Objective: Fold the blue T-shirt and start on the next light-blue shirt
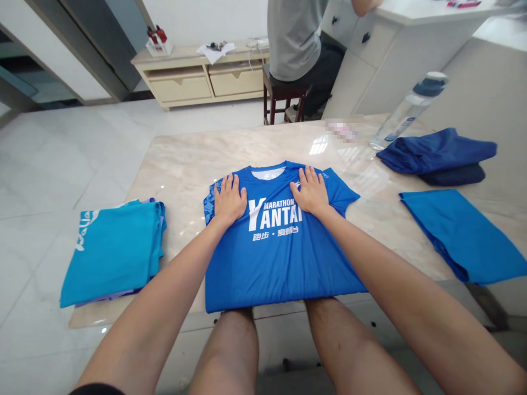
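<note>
A blue T-shirt (275,258) with white "MARATHON YANTAI" lettering lies face up on the marble table (181,164), its hem hanging over the near edge. My left hand (229,198) rests flat on the shirt's left chest, fingers spread. My right hand (311,190) lies flat on the right chest, fingers spread too. Both palms press on the cloth and hold nothing. The left sleeve is tucked under; the right sleeve sticks out to the side.
A stack of folded turquoise shirts (115,249) sits at the table's left. To the right lie a folded blue cloth (461,233), dark blue garments (440,156) and a clear water bottle (411,109). A person sits on a stool (284,99) behind the table, near a low cabinet (197,79).
</note>
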A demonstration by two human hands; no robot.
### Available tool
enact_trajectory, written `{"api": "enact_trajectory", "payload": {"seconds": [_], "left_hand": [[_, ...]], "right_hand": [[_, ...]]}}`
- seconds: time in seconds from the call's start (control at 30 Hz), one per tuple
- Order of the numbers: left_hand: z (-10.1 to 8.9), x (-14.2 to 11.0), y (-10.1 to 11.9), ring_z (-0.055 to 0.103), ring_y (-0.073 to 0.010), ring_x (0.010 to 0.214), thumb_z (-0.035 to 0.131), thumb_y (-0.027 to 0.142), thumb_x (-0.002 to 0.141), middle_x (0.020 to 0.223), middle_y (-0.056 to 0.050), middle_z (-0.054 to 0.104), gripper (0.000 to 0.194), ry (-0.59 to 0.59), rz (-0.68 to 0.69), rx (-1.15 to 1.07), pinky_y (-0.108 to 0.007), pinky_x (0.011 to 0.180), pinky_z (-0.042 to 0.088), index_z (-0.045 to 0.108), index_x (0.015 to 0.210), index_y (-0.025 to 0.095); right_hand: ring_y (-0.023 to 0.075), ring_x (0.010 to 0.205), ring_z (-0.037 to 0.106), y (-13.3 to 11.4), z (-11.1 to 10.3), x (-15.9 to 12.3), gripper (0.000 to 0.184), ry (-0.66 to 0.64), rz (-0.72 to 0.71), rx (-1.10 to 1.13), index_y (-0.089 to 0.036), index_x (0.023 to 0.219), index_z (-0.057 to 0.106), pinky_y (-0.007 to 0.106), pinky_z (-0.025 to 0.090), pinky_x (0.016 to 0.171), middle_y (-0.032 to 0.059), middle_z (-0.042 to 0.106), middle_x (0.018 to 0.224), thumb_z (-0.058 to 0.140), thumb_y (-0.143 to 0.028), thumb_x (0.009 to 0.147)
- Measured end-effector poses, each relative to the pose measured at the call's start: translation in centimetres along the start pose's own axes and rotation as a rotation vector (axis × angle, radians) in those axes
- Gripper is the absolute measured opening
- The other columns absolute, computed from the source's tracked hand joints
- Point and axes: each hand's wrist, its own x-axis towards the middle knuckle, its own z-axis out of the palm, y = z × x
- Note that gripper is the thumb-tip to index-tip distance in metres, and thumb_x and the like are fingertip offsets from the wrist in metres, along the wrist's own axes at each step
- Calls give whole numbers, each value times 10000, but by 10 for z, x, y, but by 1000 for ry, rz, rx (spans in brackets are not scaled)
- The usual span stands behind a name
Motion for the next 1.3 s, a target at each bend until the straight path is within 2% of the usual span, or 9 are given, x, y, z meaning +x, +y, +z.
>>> {"api": "enact_trajectory", "payload": {"seconds": [0.13,0.27,0.57,0.73,0.9,0.97,1.07,1.17,1.3], "left_hand": [[2,7,-1,231,-322,1729,285,446,1130,1855,-139,291,720,-4,11,-10,-605,1412,146,330,1774,126],[-3,-9,0,222,-335,1733,290,462,1133,1859,-139,275,713,-6,-22,8,-631,1405,141,347,1773,151],[-14,-93,10,236,-452,1712,377,468,1108,1838,-185,300,742,18,-54,82,-709,1371,188,393,1748,93],[-15,-143,11,261,-440,1708,381,465,1105,1827,-186,320,736,29,-27,100,-689,1378,192,407,1744,101],[-20,-170,9,250,-437,1713,360,471,1111,1832,-183,311,744,16,-4,88,-675,1390,170,396,1747,86],[-23,-171,8,250,-429,1715,359,472,1111,1833,-166,317,732,2,-6,74,-676,1389,174,407,1747,114],[-25,-168,8,248,-427,1716,368,470,1108,1834,-157,320,722,-14,-10,70,-684,1385,179,416,1747,138],[-25,-162,7,248,-423,1716,385,480,1105,1835,-158,319,732,-8,-14,78,-674,1387,182,399,1755,144],[-23,-152,3,248,-408,1719,394,503,1104,1837,-138,322,736,-12,-18,74,-661,1393,183,395,1759,167]], "right_hand": [[377,1727,149,5,3,5,851,-2,-28,-2,-54,1799,222,615,123,1387,191,164,1869,192,-604,1149],[349,1728,184,1,-11,-20,809,-15,-23,-20,-81,1790,292,578,148,1392,178,216,1860,209,-577,1157],[321,1736,186,-12,-38,-110,732,-30,28,-55,-124,1776,365,537,163,1399,142,224,1861,286,-511,1161],[328,1725,218,-14,-40,-161,721,15,8,-32,-127,1761,398,522,190,1384,139,263,1851,316,-505,1152],[347,1692,283,-19,-51,-199,722,-13,28,-28,-137,1754,411,534,345,1296,124,282,1846,317,-507,1141],[371,1667,319,-23,-57,-202,728,-48,47,-33,-144,1752,415,575,374,1263,130,299,1840,321,-513,1133],[388,1645,350,-28,-66,-192,727,-96,48,-54,-126,1732,449,629,291,1306,162,358,1812,337,-501,1120],[374,1684,291,-29,-67,-175,732,-122,72,-49,-112,1734,443,643,184,1357,157,348,1817,339,-492,1118],[355,1718,220,-25,-56,-161,737,-53,96,-28,-139,1757,408,645,148,1375,122,277,1848,307,-513,1131]]}}
